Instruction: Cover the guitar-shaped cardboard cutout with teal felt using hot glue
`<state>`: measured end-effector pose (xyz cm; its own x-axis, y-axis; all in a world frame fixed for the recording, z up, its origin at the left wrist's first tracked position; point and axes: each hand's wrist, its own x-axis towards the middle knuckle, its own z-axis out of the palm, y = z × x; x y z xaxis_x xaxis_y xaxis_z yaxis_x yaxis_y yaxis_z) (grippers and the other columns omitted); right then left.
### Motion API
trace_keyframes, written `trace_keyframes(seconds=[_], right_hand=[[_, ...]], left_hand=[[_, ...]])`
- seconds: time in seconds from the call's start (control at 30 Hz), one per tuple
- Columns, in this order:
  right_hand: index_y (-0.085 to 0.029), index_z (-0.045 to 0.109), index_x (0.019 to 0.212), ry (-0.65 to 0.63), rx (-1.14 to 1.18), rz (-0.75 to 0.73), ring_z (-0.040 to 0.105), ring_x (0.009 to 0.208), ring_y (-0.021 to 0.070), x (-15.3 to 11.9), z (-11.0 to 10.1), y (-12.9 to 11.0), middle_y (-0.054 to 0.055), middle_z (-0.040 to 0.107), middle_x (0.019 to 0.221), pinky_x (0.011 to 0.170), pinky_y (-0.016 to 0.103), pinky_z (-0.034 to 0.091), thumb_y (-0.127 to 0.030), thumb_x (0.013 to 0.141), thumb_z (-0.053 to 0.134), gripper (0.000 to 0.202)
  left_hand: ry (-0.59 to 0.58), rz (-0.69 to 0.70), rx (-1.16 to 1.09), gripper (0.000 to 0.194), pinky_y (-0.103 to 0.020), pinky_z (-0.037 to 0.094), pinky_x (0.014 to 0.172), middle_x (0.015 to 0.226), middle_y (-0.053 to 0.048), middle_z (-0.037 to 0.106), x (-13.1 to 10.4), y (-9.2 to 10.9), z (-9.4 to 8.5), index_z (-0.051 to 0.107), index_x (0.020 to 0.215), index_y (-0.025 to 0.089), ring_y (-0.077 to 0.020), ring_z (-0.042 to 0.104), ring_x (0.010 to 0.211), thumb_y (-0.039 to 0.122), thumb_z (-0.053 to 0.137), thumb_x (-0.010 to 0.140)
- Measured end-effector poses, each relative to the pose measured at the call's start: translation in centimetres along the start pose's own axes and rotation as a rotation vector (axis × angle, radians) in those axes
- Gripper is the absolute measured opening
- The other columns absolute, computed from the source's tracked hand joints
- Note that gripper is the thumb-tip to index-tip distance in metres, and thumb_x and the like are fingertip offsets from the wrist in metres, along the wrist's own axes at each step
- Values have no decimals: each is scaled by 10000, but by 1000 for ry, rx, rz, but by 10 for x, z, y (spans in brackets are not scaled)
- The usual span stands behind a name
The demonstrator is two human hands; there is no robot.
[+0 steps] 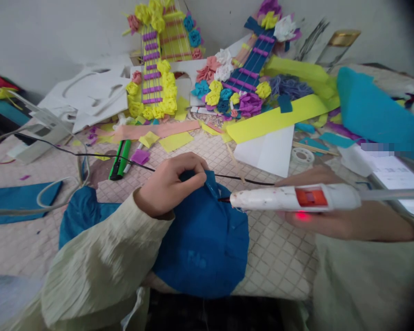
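My left hand (170, 184) pinches a folded edge of a blue felt piece (207, 243) that lies on the quilted surface in front of me. My right hand (331, 216) grips a white hot glue gun (293, 198), held level with its dark nozzle pointing left, almost touching the pinched fold. A red light glows under the gun. A clear glue stick sticks out of the gun's back toward the right. Both cream sleeves cover my forearms.
Two paper guitars with rolled flowers (158, 69) (251, 69) stand at the back. Yellow and blue sheets (279, 119) (372, 110), white paper (269, 149), a tape roll (302, 156), a green cutter (120, 158), a black cord (100, 155) and white cardboard (86, 96) lie around.
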<state>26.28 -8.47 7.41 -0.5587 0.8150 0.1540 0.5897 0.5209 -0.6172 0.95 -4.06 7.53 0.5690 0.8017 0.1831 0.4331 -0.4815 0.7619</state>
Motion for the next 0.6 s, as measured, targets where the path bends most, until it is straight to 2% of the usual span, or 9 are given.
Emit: trace_keyframes(seconds=[0.07, 0.2, 0.47, 0.6], right_hand=[[-222, 491, 548, -70, -1, -53, 445, 381, 114, 0, -1, -2, -25, 517, 471, 350, 253, 310, -207, 670, 520, 126], [-227, 424, 518, -78, 0, -38, 407, 365, 108, -3, -1, -3, -39, 449, 438, 348, 261, 282, -201, 675, 505, 178], [-234, 398, 513, -123, -37, 21, 424, 381, 116, -9, -1, -2, -33, 452, 447, 371, 285, 272, -208, 670, 501, 189], [-253, 401, 493, -152, -53, -10, 436, 362, 136, -10, -4, -5, -16, 465, 432, 333, 297, 277, -199, 660, 477, 192]], left_hand=[[-4, -2, 3, 166, -282, 431, 770, 841, -59, 598, 0, 0, 0, 540, 598, 139, -147, 556, 790, 174, 480, 749], [-7, -9, 18, 168, -281, 432, 772, 837, -59, 598, -1, -2, 0, 536, 600, 141, -149, 554, 793, 179, 476, 752], [-9, -26, 23, 169, -283, 439, 770, 847, -53, 603, 0, -4, 0, 528, 606, 146, -148, 553, 797, 199, 481, 760], [-10, -24, 19, 163, -282, 437, 770, 841, -54, 601, 0, -4, 1, 530, 611, 144, -150, 555, 804, 192, 479, 759]])
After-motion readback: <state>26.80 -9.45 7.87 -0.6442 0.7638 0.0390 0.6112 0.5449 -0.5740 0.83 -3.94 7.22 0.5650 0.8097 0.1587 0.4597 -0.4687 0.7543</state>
